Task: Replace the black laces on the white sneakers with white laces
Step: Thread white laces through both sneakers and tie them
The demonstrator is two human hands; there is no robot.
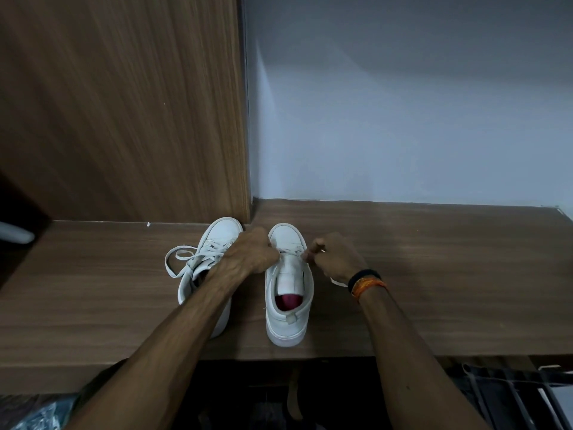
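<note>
Sneakers stood side by side mid-bench, toes to the back edge, and your hands flanked the right sneaker (289, 283), left hand (252, 254) and right hand (335, 259) each closed on an end of its white lace (291, 251).

Two sneakers (288, 290) side by side on the shelf (434, 274) — toes toward the wall (403, 119).

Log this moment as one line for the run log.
left shoe: white lace in | right shoe: white lace across lowest holes only | left hand, right hand: each in a pinch grip at that lace | black laces: none visible
</note>
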